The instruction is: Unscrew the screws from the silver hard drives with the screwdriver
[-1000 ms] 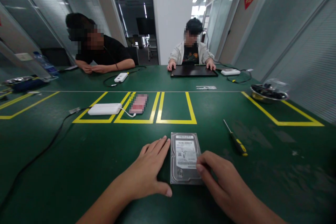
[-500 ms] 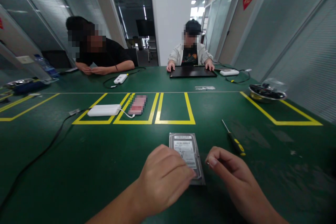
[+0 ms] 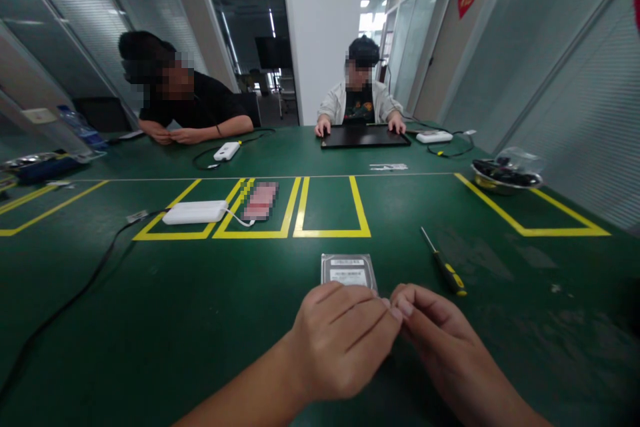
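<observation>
Head view: single forward-and-down look over a green desk (image 3: 150, 320) marked with yellow tape boxes.
Hard drive: a 3.5-inch hard drive (image 3: 349, 270) lies flat, label up, on the desk just in front of the person; only its far end shows, the near part being covered by the left hand.
Left hand: the left hand (image 3: 340, 340) lies palm-down over the near end of the hard drive, fingers curled and pointing right; whether it grips the drive or merely rests on it cannot be told.
Right hand: the right hand (image 3: 440, 340) sits just right of the drive, fingers bent inward, its fingertips (image 3: 400, 307) touching those of the left hand; any small item pinched between them is too hidden to make out.
Screwdriver: a screwdriver (image 3: 444, 271) with a black-and-yellow handle lies on the desk to the right of the drive, apart from both hands, tip pointing away.
Middle of desk: a white power bank (image 3: 195, 212) rests in one yellow box, joined by a white cable to a blurred pink item (image 3: 260, 201) in the next box.
Far right: a metal bowl (image 3: 505, 177) holding dark parts stands near the desk's edge.
Far side: two other people sit opposite; one rests both hands on a flat black laptop (image 3: 365, 138).
</observation>
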`<move>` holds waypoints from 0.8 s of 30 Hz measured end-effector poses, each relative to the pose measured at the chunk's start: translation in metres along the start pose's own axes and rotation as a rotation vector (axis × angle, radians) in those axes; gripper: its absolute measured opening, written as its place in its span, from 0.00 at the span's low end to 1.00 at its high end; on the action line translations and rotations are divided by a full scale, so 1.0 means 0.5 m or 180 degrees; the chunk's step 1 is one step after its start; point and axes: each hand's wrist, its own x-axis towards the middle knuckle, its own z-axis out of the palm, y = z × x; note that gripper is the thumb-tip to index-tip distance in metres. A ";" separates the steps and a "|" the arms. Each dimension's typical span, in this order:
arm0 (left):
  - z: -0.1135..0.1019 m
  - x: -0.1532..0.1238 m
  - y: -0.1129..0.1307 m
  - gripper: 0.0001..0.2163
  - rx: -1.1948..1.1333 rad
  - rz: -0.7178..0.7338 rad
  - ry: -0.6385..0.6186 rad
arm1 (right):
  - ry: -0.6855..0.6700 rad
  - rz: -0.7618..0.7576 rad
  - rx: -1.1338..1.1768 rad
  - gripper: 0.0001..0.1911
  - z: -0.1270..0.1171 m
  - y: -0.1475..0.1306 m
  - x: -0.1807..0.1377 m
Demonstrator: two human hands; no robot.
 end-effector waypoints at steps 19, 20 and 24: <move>0.027 -0.016 0.016 0.03 -0.0138 -0.0611 0.0169 | -0.0105 -0.0353 -0.0732 0.18 -0.003 -0.004 0.002; 0.027 -0.019 0.014 0.03 -0.0119 -0.0579 0.0156 | -0.0121 -0.0373 -0.0781 0.19 -0.002 -0.006 0.003; 0.029 -0.031 0.008 0.04 -0.0104 -0.0442 0.0043 | -0.0164 -0.0472 -0.0911 0.19 0.001 -0.014 0.004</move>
